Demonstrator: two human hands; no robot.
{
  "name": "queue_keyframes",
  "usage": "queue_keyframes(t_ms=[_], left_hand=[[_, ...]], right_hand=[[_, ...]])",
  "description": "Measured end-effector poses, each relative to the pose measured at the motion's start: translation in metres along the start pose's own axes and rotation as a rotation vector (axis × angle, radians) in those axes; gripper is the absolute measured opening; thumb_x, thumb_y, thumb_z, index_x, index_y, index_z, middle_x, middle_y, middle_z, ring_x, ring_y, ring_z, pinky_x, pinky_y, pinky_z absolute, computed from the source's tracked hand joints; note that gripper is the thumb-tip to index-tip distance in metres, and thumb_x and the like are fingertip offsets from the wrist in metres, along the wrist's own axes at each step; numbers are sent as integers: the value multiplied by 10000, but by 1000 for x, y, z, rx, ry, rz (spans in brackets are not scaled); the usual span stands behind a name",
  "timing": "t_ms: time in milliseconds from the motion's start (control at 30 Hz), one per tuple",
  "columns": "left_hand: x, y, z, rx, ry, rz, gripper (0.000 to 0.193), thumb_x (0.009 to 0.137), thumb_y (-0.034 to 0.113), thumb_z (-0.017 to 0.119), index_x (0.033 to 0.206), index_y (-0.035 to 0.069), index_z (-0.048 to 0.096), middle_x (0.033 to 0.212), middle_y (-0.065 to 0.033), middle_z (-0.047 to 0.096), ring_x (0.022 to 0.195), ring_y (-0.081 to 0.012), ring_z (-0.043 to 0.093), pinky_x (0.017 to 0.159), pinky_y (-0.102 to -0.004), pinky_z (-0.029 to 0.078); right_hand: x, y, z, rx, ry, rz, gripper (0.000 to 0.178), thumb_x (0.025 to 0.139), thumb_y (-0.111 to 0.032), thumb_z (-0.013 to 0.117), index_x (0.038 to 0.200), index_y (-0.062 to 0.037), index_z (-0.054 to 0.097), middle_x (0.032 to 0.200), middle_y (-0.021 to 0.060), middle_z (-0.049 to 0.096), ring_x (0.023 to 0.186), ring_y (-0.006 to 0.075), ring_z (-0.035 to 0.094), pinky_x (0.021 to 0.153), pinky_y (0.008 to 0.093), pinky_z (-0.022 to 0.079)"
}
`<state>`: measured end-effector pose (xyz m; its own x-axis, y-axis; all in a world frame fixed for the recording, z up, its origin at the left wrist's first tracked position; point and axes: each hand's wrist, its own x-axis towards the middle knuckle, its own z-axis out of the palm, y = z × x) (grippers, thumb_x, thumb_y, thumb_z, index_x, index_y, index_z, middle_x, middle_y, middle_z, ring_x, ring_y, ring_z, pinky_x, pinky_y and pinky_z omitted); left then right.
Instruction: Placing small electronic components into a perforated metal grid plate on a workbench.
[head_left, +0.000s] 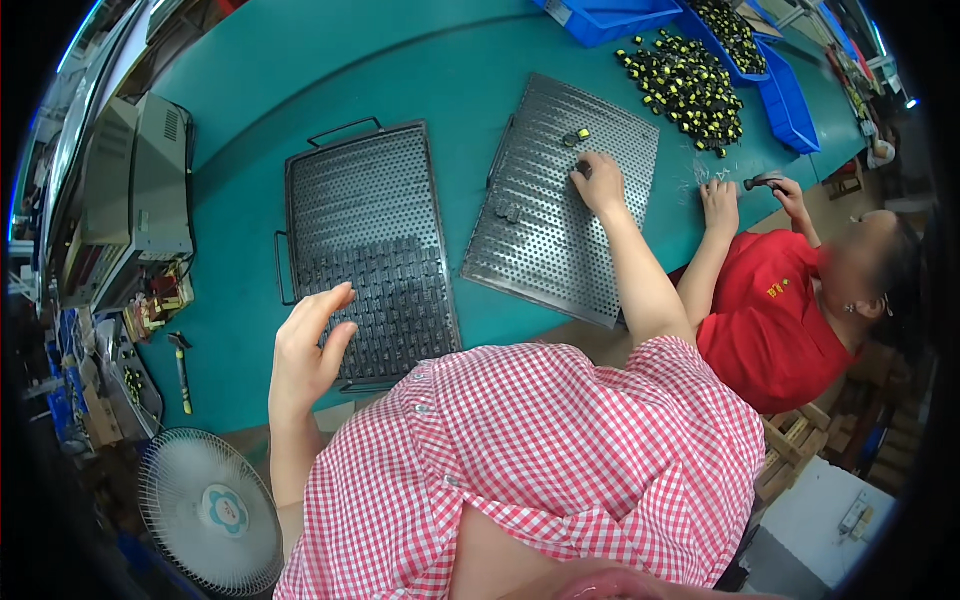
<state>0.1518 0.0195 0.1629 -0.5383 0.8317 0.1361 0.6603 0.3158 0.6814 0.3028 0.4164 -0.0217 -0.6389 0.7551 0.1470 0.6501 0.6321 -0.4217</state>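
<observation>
My left hand [308, 345] hovers by the near left edge of a perforated metal tray [360, 185], thumb and fingers apart, nothing in it. Rows of small black parts [395, 300] fill the near half of that tray. Over a second perforated metal tray [570, 250], to the right, my right hand [600, 185] pinches a small black part, mostly hidden by the fingers. Just beyond it lies a black part with a yellow band [577, 137]. A few dark pieces [508, 212] rest left of that hand.
A co-worker's hands [720, 205] work at the right, one holding a hammer-like tool [765, 182]. Beyond are a heap of black-and-yellow parts [690, 90] and blue bins [790, 100]. At left are a grey machine [150, 180], a hammer [181, 370] and a fan [212, 515].
</observation>
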Motion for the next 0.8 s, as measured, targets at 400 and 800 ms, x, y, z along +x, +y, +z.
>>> queue_keyframes(t_ms=[400, 800], left_hand=[[-5, -12, 0, 12, 32, -23, 371, 719, -13, 629, 1082, -15, 551, 956, -150, 622, 880, -267, 606, 762, -326, 479], [-11, -27, 8, 42, 38, -38, 364, 725, 8, 642, 1077, -7, 553, 953, -142, 622, 876, -270, 605, 749, -330, 484]], right_hand=[[-68, -66, 5, 254, -297, -100, 332, 658, -107, 690, 952, -14, 566, 928, 159, 545, 865, 325, 555, 755, 386, 467], [-66, -74, 3, 177, -302, -69, 455, 634, -188, 743, 1028, -58, 559, 990, 121, 537, 916, 310, 541, 772, 386, 460]])
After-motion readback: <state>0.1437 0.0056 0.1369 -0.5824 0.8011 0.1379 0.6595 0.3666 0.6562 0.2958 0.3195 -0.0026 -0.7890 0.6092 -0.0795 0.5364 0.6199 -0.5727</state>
